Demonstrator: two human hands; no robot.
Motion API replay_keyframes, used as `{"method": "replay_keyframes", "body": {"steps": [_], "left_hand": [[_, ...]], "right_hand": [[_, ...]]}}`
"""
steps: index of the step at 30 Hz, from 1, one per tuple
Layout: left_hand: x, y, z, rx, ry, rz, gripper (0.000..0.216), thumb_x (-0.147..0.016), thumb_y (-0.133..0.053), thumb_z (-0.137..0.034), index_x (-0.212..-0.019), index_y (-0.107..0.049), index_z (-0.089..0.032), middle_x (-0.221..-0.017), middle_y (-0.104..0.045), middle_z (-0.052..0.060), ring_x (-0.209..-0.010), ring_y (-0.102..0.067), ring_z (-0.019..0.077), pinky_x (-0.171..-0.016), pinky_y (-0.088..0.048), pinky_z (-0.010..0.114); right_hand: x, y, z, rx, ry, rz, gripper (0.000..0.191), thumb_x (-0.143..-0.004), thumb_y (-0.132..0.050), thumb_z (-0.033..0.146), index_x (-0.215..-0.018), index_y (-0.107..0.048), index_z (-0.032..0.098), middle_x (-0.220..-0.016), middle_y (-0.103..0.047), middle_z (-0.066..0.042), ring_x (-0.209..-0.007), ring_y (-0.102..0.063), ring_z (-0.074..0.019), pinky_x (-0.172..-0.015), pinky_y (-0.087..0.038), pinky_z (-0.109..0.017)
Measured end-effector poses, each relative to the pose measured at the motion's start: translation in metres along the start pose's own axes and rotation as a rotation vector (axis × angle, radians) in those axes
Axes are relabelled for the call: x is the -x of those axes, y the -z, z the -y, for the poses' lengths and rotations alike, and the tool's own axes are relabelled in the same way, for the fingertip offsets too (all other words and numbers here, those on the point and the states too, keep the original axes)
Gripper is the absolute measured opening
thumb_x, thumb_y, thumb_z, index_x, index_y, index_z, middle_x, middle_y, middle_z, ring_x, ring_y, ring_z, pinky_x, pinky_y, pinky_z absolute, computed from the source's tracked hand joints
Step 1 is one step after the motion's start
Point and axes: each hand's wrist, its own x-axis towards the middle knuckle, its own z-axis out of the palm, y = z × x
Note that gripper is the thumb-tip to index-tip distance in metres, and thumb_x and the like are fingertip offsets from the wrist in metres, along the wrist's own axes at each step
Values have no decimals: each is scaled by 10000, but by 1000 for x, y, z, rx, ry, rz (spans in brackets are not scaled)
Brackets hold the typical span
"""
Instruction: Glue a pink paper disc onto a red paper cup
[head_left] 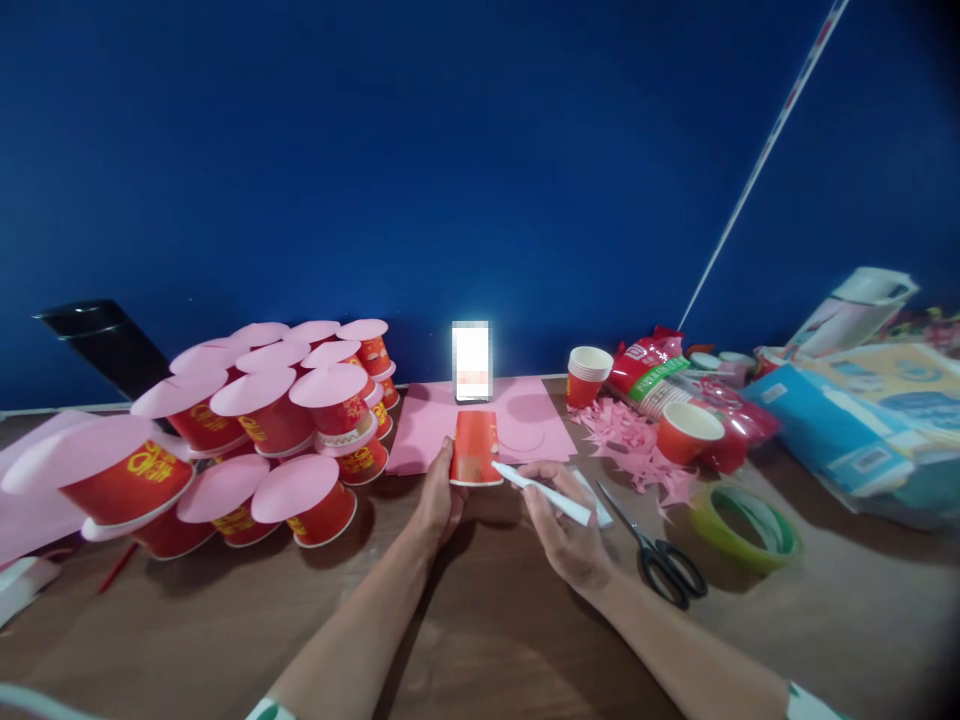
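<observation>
My left hand (pixel 441 500) grips the side of a red paper cup (pixel 475 447) that stands upside down at the near edge of a pink paper sheet (pixel 427 425). My right hand (pixel 564 525) is closed round a white stick-shaped tool (pixel 541 491), its tip pointing at the cup's rim. A phone (pixel 472 361) with a lit screen stands upright just behind the cup. Black-handled scissors (pixel 654 548) lie right of my right hand.
Several upturned red cups topped with pink paper discs (pixel 262 430) are piled at the left. Right side: a stack of red cups (pixel 587 375), a single cup (pixel 686 430), pink paper scraps (pixel 630 440), a green tape roll (pixel 745 527), snack bags and boxes (pixel 862 420). A blue wall stands behind.
</observation>
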Motion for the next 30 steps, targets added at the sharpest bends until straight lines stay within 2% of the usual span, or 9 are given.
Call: {"method": "replay_keyframes", "body": {"steps": [5,8,13,20,24,30], "left_hand": [[-1,0,2,-1,-37,9,395,-844,-570,-423,-1052,-629,-92,-949,-735,104,-899,-694,230,-900,-507,347],[-1,-1,3,12,-56,3,370,-842,-578,-404,-1048,-628,-100,-962,-732,95,-908,-690,220,-913,-500,343],[1,-2,2,8,-66,27,360,-833,-593,-387,-1059,-627,-109,-997,-727,98,-930,-683,228,-930,-490,358],[2,-3,3,-3,-65,62,387,-821,-601,-403,-1068,-625,-105,-994,-728,100,-991,-666,243,-952,-471,362],[-1,-1,6,-3,-76,45,383,-815,-606,-407,-1052,-632,-107,-958,-734,93,-957,-678,237,-936,-481,355],[-2,1,6,-4,-68,46,427,-819,-599,-421,-1100,-619,-100,-963,-733,102,-932,-685,240,-916,-489,361]], "right_hand": [[-2,0,0,66,78,43,156,-866,-523,183,-977,-632,185,-917,-687,-64,-835,-652,-186,-741,-519,-290],[-4,1,2,77,103,57,165,-863,-524,175,-976,-644,185,-913,-695,-65,-852,-656,-190,-769,-519,-299],[-4,1,2,79,104,25,169,-864,-523,182,-975,-650,179,-907,-701,-72,-832,-661,-192,-755,-526,-304],[-4,0,1,76,89,56,171,-875,-516,186,-986,-645,178,-917,-697,-71,-837,-655,-184,-759,-523,-298],[-3,0,1,70,79,71,165,-875,-515,198,-972,-648,183,-901,-698,-68,-842,-654,-193,-756,-522,-309],[-1,0,-1,52,19,20,170,-885,-502,223,-962,-646,175,-890,-697,-72,-793,-652,-190,-720,-527,-308]]}}
